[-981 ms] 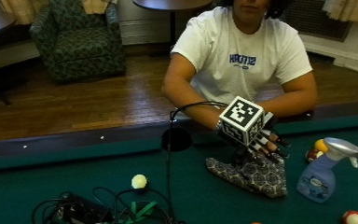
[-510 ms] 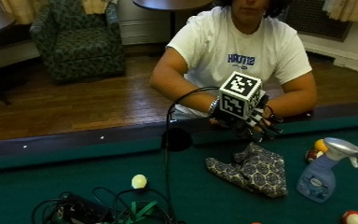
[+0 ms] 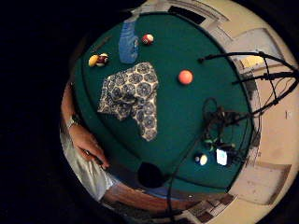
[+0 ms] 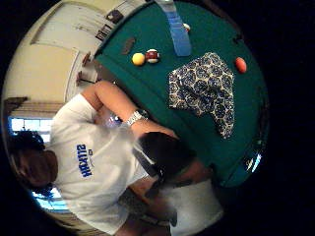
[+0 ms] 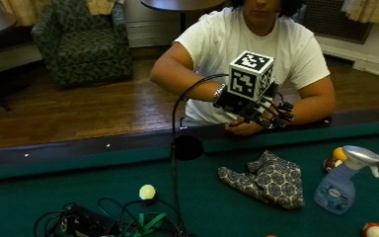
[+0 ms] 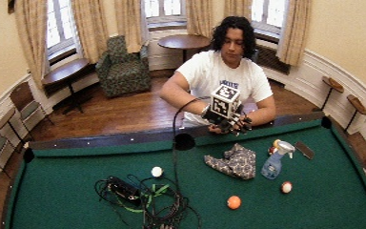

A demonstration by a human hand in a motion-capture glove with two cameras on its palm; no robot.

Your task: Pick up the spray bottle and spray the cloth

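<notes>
Green felt covers the pool table [image 5: 58, 182], with wood flooring and a patterned armchair [image 5: 84, 42] behind the seated person. From the outside view, the gloved right hand [image 5: 265, 111] is raised above the near rail in front of the chest, fingers loosely curled and gripping nothing; the bare hand [image 5: 245, 128] rests on the rail beneath it. A second ago that gloved hand was low over the cloth; it has since lifted and drawn back toward the body. The patterned cloth [image 5: 268, 178] lies crumpled on the felt, the spray bottle [image 5: 342, 180] upright just beside it and untouched, with liquid in its lower part. Billiard balls [image 5: 334, 158] sit behind the bottle.

From the wider view, an orange ball [image 6: 234, 202] and a tangle of cables [image 6: 145, 198] lie nearer the table's middle.

Both palm views look down on the cloth [image 3: 131, 95], with the bottle [image 3: 128, 44] beside it.
</notes>
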